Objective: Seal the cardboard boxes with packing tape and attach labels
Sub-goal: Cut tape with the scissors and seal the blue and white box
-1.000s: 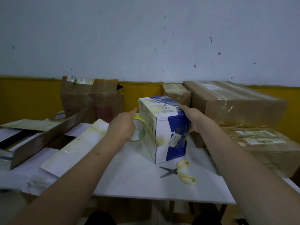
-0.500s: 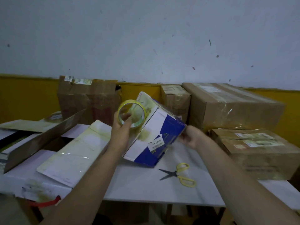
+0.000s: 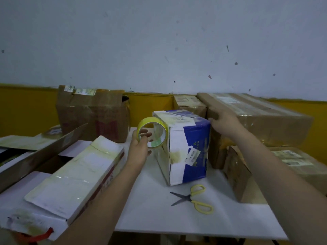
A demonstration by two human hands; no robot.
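Starting at the far left, I see a flat white box [image 3: 74, 177] lying on the worktop [image 3: 177, 218], with an open brown carton [image 3: 92, 114] behind it at the far edge. My left hand [image 3: 139, 152] grips the yellow tape roll [image 3: 153, 131], fingers hooked through its core, holding it against the left face of the blue and white box [image 3: 187, 149], which stands upright mid-worktop. Just near of that box lie yellow-handled scissors [image 3: 194, 198], blades apart. My right hand [image 3: 223, 121] rests with straight fingers on the box's far right top corner. Stacked brown taped cartons [image 3: 256, 119] sit to the right.
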